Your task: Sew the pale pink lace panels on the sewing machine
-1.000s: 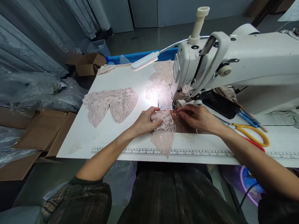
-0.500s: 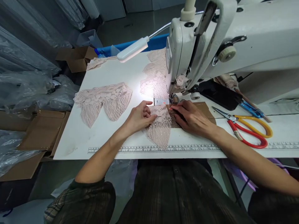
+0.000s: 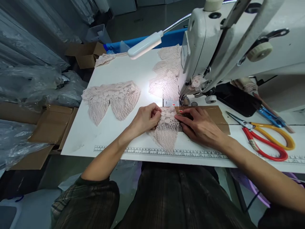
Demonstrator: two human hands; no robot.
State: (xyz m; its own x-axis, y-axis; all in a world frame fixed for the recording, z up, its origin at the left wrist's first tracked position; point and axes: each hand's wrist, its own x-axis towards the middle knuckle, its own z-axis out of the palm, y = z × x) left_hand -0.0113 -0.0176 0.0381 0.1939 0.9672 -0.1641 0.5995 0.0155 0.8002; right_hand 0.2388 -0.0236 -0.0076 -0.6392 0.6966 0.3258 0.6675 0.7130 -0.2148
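A pale pink lace piece [image 3: 166, 133] lies on the white table [image 3: 114, 133] just in front of the sewing machine's [image 3: 228, 47] needle area. My left hand [image 3: 145, 119] rests on its left edge with the fingers curled and pinching the lace. My right hand [image 3: 200, 127] presses flat on the lace's right edge and on a brown cardboard piece [image 3: 215, 114] beside it, fingers together and stretched out. Behind the needle, more lace [image 3: 165, 79] trails away under the lamp's light.
Another lace piece [image 3: 111, 100] lies to the left on the table. Red and yellow scissors [image 3: 267, 140] and blue snips [image 3: 270, 116] lie at the right. A lamp [image 3: 145, 49] hangs over the table. Cardboard boxes [image 3: 51, 127] and plastic-wrapped bundles [image 3: 28, 86] stand at the left.
The view has tipped closer to the machine. My left hand's fingers have curled tighter on the lace edge. My right hand stays pressed on the lace and cardboard.
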